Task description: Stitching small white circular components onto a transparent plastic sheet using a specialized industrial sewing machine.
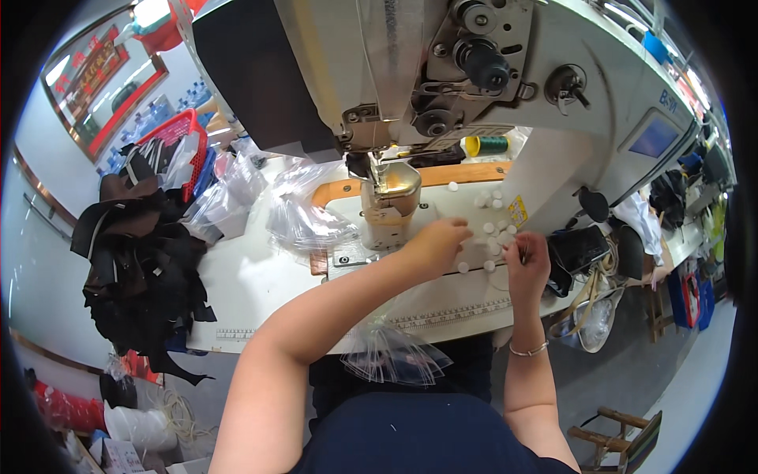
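The left hand [439, 243] is laid palm-down on the white table [253, 284], its fingers curled loosely over some of the small white round pieces [491, 229] scattered there; whether a piece is pinched under the fingers cannot be told. The right hand [527, 261] is raised just beside it, fingers drawn together around a thin dark object that is too small to be identified. A thin bracelet [527, 349] is worn at the right wrist.

The white pieces are spread between the two hands and just beyond their fingertips, with a few farther off near the base of the sewing machine [474, 71]. Directly beyond the left hand, a tan leather workpiece [395, 193] is seen under the machine's needle area. To the left of the left forearm, crumpled clear plastic bags [304, 213] are lying, and another clear bag [391, 355] hangs over the table's near edge between the forearms. Well to the left, a heap of dark fabric strips [142, 268] is piled, with a red basket [178, 138] beyond it.
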`<state>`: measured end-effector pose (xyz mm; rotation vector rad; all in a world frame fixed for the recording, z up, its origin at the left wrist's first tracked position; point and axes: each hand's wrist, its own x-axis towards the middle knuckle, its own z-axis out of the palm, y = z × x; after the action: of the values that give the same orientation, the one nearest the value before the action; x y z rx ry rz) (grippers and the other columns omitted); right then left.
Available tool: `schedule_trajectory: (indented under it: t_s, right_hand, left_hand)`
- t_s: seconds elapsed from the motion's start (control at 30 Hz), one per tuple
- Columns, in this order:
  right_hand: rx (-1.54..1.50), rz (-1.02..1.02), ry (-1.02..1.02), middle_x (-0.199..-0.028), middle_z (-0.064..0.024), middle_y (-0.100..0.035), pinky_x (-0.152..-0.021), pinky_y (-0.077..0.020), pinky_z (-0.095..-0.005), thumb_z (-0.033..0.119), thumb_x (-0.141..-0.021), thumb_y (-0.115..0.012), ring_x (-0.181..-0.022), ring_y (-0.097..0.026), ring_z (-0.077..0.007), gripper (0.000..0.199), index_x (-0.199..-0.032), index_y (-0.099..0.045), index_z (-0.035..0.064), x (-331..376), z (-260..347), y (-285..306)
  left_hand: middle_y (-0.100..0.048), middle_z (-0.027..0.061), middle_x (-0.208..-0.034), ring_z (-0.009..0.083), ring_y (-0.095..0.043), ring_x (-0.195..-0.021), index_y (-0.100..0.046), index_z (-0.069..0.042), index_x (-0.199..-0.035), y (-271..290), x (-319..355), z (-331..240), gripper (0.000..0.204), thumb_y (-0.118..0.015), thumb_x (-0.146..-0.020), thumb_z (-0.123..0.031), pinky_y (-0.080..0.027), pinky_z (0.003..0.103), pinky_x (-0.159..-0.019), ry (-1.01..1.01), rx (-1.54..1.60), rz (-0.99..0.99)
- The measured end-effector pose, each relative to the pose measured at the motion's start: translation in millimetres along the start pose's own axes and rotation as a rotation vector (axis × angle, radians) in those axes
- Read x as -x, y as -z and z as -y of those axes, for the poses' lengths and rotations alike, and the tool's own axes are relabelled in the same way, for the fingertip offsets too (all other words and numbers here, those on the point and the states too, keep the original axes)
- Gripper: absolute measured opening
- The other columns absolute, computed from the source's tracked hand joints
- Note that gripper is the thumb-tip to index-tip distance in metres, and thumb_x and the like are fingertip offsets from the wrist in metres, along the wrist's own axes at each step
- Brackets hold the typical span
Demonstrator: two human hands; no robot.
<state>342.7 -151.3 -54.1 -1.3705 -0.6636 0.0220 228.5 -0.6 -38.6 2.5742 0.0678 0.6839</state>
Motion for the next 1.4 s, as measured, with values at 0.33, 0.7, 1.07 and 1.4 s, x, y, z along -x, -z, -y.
schedule_trajectory:
  t_s: [0.33, 0.7, 1.07, 1.4]
  right_hand:
    - [0.42, 0.476, 0.139, -0.076, -0.0084, -0.062, -0.056, -0.0466, -0.026, 0.003, -0.075, -0.061, -0.063, -0.06, -0.0121, 0.011, -0.086, -0.063, 0.0026, 26, -3, -58]
    - [-0.274, 0.534, -0.689, -0.078, -0.0042, -0.063, -0.05, -0.0397, -0.0179, 0.011, -0.079, -0.064, -0.068, -0.059, -0.0078, 0.016, -0.092, -0.063, 0.0011, 22, -2, -49]
    - [-0.394, 0.378, -0.743, -0.073, -0.0019, -0.061, -0.045, -0.0349, -0.016, 0.009, -0.072, -0.071, -0.052, -0.046, -0.0036, 0.024, -0.093, -0.063, 0.0, 28, 9, -65]
    - [-0.408, 0.311, -0.69, -0.073, -0.0024, -0.062, -0.045, -0.0355, -0.0153, 0.006, -0.072, -0.07, -0.056, -0.052, -0.0042, 0.022, -0.092, -0.063, -0.0001, 33, 26, -77]
  left_hand:
    - [-0.055, 0.0128, -0.096, 0.0302, -0.056, -0.086, -0.056, -0.003, -0.102, 43, 80, -16, 0.029, -0.061, -0.076, -0.015, -0.046, 0.037, -0.072, 0.149, -0.261, -0.062]
    - [-0.055, 0.0127, -0.095, 0.0309, -0.057, -0.078, -0.055, -0.004, -0.091, 32, 73, -12, 0.025, -0.064, -0.074, -0.019, -0.047, 0.038, -0.066, 0.079, -0.33, -0.165]
    - [-0.054, 0.0099, -0.062, 0.0223, -0.055, -0.054, -0.055, -0.001, -0.076, 31, 67, -12, 0.02, -0.067, -0.071, -0.016, -0.044, 0.032, -0.052, 0.394, 0.17, -0.165]
    - [-0.056, 0.0115, -0.065, 0.0212, -0.056, -0.055, -0.053, 0.0, -0.075, 36, 67, -17, 0.023, -0.069, -0.068, -0.015, -0.044, 0.031, -0.052, 0.42, 0.145, -0.208]
